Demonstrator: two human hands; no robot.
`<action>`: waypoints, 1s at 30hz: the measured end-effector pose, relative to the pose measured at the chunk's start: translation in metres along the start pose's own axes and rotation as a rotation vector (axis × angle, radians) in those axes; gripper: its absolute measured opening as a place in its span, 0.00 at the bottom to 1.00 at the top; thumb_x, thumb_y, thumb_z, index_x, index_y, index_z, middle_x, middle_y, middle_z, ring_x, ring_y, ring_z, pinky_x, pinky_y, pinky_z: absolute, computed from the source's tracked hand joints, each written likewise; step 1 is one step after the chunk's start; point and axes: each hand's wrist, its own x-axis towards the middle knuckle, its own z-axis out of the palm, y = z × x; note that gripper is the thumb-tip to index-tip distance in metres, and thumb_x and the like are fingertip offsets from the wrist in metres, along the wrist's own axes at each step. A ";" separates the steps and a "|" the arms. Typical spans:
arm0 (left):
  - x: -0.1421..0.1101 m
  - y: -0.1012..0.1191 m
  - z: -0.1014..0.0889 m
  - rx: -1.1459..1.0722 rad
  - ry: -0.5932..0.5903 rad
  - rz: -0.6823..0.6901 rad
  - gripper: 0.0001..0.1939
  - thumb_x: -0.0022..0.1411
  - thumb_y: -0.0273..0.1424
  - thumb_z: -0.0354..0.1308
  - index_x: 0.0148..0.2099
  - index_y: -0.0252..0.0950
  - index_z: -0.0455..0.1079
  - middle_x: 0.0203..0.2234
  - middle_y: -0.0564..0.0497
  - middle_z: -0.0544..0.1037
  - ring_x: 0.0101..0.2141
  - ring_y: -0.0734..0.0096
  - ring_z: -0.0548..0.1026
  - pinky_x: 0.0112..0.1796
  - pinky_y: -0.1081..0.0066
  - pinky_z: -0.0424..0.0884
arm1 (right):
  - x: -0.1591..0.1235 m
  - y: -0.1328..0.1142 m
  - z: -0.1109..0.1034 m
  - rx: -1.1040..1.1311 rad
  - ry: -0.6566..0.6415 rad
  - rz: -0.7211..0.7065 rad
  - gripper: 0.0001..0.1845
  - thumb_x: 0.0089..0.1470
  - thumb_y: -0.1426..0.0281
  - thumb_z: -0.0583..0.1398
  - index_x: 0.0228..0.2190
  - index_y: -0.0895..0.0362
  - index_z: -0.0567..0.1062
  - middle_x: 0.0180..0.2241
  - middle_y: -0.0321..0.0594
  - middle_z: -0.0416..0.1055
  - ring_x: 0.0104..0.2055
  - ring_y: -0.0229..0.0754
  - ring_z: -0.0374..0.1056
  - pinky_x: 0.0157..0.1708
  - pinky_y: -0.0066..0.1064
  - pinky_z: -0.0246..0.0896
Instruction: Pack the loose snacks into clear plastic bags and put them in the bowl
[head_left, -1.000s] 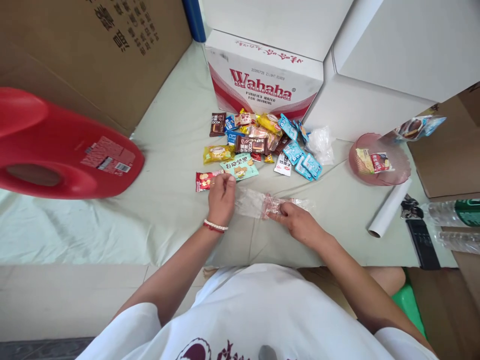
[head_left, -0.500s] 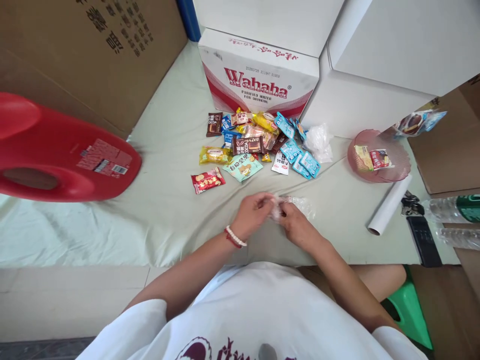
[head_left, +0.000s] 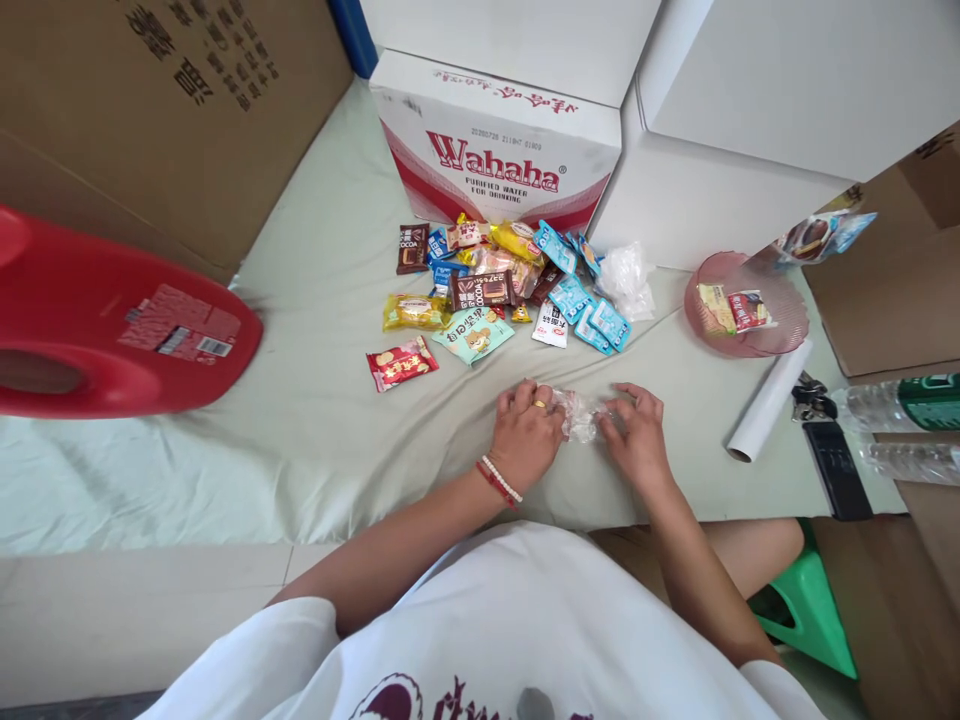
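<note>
A crumpled piece of clear plastic film or bag (head_left: 579, 416) lies on the cloth in front of me, between my two hands. My left hand (head_left: 527, 430) is palm down at its left side, its bent fingers closed on the plastic's edge; a ring and a beaded bracelet show on it. At the right side my right hand (head_left: 637, 437) has its fingers apart and curved, the thumb and forefinger close to the plastic. Beyond the hands is a pile of wrapped snacks, including a red packet (head_left: 402, 363), a green packet (head_left: 474, 335) and a brown cocoa packet (head_left: 482, 290).
A Wahaha box (head_left: 495, 150) stands behind the snacks, with crumpled white plastic (head_left: 628, 280) beside them. Rightward are a pink bowl (head_left: 697, 325) holding packets, a white roll (head_left: 769, 405), a phone (head_left: 836, 470) and bottles (head_left: 892, 410). A red jug (head_left: 150, 300) occupies the left.
My hands have moved apart, from pinching the clear plastic together to either side of it. The plastic now rests lower on the cloth, and my right hand's fingers have spread.
</note>
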 end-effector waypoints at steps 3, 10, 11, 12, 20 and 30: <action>0.000 0.001 0.006 -0.019 0.044 -0.003 0.11 0.68 0.32 0.56 0.49 0.43 0.77 0.55 0.42 0.73 0.60 0.44 0.61 0.54 0.44 0.63 | 0.008 -0.023 -0.004 0.296 -0.144 0.137 0.12 0.63 0.58 0.58 0.34 0.52 0.73 0.31 0.39 0.72 0.32 0.44 0.69 0.33 0.36 0.67; 0.000 -0.018 0.020 -0.466 0.194 -0.079 0.08 0.57 0.22 0.59 0.38 0.35 0.78 0.50 0.39 0.72 0.55 0.50 0.67 0.57 0.47 0.67 | 0.032 -0.076 0.038 0.401 -0.167 -0.006 0.09 0.64 0.62 0.55 0.35 0.52 0.72 0.33 0.37 0.74 0.35 0.42 0.69 0.36 0.32 0.63; -0.002 -0.024 0.021 -0.610 0.230 -0.129 0.08 0.55 0.22 0.60 0.37 0.36 0.77 0.51 0.40 0.71 0.55 0.51 0.68 0.57 0.48 0.67 | 0.032 -0.077 0.045 0.414 -0.170 -0.013 0.10 0.65 0.62 0.54 0.36 0.52 0.72 0.34 0.38 0.74 0.36 0.43 0.69 0.36 0.32 0.63; -0.004 -0.029 0.021 -0.777 0.274 -0.201 0.10 0.52 0.23 0.61 0.39 0.36 0.76 0.52 0.41 0.70 0.55 0.52 0.69 0.57 0.49 0.68 | 0.032 -0.077 0.050 0.420 -0.176 -0.021 0.10 0.65 0.62 0.54 0.37 0.52 0.72 0.35 0.39 0.74 0.37 0.43 0.69 0.37 0.33 0.64; -0.011 -0.025 -0.014 -1.739 0.467 -0.563 0.16 0.53 0.29 0.58 0.45 0.41 0.63 0.51 0.47 0.70 0.61 0.59 0.68 0.50 0.62 0.75 | 0.013 -0.085 0.045 0.356 -0.149 -0.086 0.19 0.67 0.61 0.54 0.56 0.53 0.67 0.47 0.48 0.71 0.48 0.49 0.69 0.49 0.42 0.68; -0.003 0.004 -0.013 -1.711 0.102 -0.317 0.16 0.61 0.39 0.60 0.49 0.39 0.65 0.51 0.44 0.76 0.58 0.59 0.72 0.56 0.55 0.72 | -0.008 -0.050 0.037 0.464 -0.042 0.142 0.20 0.66 0.61 0.56 0.56 0.49 0.72 0.51 0.45 0.75 0.53 0.49 0.71 0.56 0.45 0.67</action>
